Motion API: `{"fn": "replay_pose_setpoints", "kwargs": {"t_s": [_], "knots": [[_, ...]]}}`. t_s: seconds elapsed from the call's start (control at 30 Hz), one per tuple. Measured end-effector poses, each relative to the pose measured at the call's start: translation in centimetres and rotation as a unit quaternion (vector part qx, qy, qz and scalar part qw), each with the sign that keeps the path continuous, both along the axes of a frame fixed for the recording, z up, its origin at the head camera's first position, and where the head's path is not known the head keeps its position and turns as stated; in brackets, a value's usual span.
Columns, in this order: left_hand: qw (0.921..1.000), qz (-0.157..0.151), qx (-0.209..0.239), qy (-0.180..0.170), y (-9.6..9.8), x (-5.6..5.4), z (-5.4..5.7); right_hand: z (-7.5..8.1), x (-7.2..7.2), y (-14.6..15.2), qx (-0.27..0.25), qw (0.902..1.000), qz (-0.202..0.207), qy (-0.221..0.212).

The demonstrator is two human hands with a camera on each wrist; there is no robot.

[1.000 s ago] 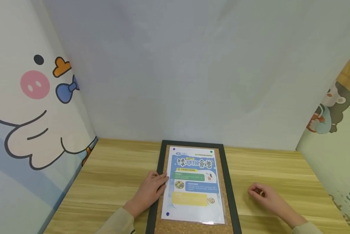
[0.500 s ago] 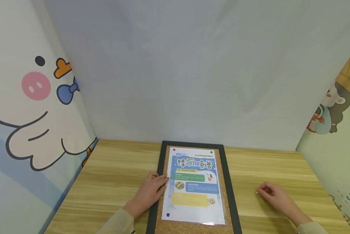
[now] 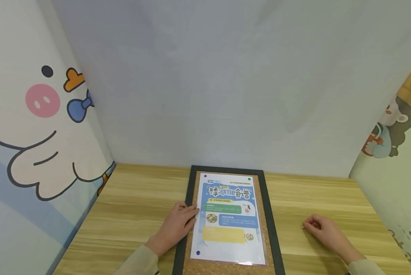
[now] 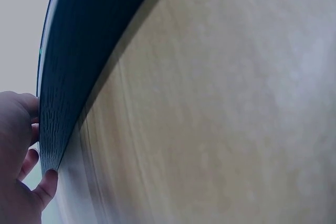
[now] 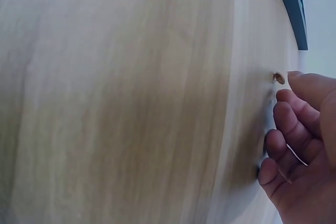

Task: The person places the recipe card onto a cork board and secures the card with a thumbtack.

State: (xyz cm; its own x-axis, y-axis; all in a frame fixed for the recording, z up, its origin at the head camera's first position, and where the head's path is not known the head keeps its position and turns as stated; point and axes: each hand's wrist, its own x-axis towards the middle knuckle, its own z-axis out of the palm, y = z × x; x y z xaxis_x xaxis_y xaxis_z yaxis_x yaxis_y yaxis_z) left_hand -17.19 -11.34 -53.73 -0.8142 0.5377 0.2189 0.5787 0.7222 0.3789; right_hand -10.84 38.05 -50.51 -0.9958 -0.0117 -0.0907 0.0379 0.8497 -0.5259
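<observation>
A black-framed cork board lies flat on the wooden table. On it is a blue and white printed poster with small pins at three corners. My left hand rests flat on the board's left frame, its fingertips touching the poster's edge. The left wrist view shows those fingers against the dark frame. My right hand rests on the table right of the board, fingers loosely curled. A small tan pin lies on the wood just beyond the right fingertips.
A panel with a cartoon duck closes the left side and one with a cartoon bear closes the right. A plain grey wall stands right behind the board. Bare wood lies on both sides of the board.
My right hand has slid a little to the right along the table, away from the board, then stopped. The left hand and the board have stayed put.
</observation>
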Motion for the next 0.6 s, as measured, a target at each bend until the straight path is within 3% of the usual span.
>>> {"fn": "replay_pose_setpoints", "kwargs": {"t_s": [0.6], "knots": [[1.0000, -0.004, 0.000, 0.005, -0.03, -0.05, -0.05, -0.17, -0.25, 0.16, 0.012, 0.9997, 0.017, 0.010]]}}
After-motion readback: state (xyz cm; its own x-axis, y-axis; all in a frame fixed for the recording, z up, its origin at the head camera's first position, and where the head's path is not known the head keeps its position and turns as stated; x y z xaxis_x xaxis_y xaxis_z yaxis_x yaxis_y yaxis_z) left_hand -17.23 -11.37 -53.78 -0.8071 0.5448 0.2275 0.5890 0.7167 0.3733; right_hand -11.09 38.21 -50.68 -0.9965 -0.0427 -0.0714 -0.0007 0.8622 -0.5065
